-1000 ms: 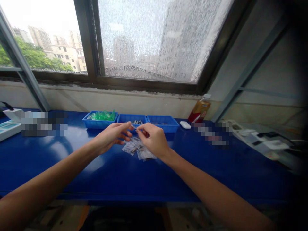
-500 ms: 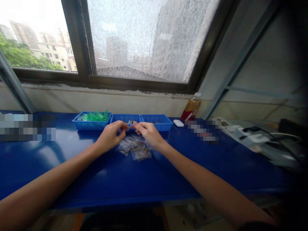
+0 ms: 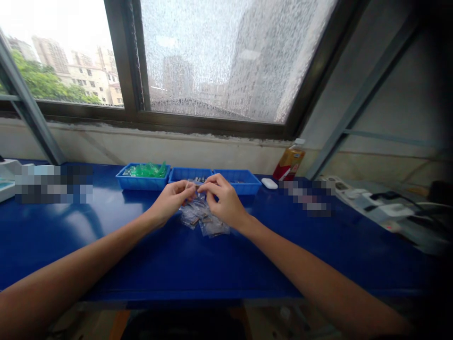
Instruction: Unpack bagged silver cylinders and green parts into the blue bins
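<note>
My left hand [image 3: 173, 200] pinches a small clear plastic bag [image 3: 192, 184] between thumb and fingers. My right hand [image 3: 226, 200] is closed in a pinch at the bag's right edge, its fingertips almost meeting those of the left. What the held bag contains is too small to make out. Just below both hands lies a loose pile of clear plastic bags [image 3: 214, 226] with small metallic and dark parts inside. Behind the fingers stands the middle blue bin [image 3: 180, 174], holding small metal pieces.
The left blue bin [image 3: 141, 184] holds green plastic bags [image 3: 148, 169]; the right blue bin [image 3: 244, 188] has a few small pieces. A white case [image 3: 269, 183] and a bottle [image 3: 289, 160] stand to its right. Power strips and cables [image 3: 389, 208] lie far right on the blue table [image 3: 152, 269].
The view has shifted slightly, so the scene sits further right. My fingers have changed their grip, the right hand's index finger now more bent, and clear plastic shows between the hands.
</note>
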### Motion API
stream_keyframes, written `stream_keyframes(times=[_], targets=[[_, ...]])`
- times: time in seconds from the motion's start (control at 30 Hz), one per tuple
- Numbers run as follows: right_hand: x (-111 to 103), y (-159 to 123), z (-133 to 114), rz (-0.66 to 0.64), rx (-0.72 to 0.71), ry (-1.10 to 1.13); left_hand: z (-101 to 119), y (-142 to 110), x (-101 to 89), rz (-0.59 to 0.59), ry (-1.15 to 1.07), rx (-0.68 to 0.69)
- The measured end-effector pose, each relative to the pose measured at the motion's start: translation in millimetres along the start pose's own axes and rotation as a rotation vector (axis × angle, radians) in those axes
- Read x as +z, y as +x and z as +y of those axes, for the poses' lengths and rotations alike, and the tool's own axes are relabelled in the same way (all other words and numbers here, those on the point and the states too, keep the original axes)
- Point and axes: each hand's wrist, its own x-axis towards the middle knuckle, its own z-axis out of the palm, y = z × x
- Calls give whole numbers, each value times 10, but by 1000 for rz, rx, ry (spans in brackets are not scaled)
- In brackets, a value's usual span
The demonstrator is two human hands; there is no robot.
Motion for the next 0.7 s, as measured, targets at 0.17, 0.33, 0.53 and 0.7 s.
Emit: stream_keyframes(times=[0.17, 0.33, 0.53, 0.7], targets=[[60, 29, 24, 20, 284, 128, 24, 0, -15, 141, 149, 116], [109, 36, 29, 28, 411, 261, 42, -10, -11, 102, 139, 122], [111, 18, -1, 20, 373, 276, 68, -16, 30, 124, -59, -18], [110, 16, -21, 33, 359, 346, 53, -21, 15, 87, 15, -13]])
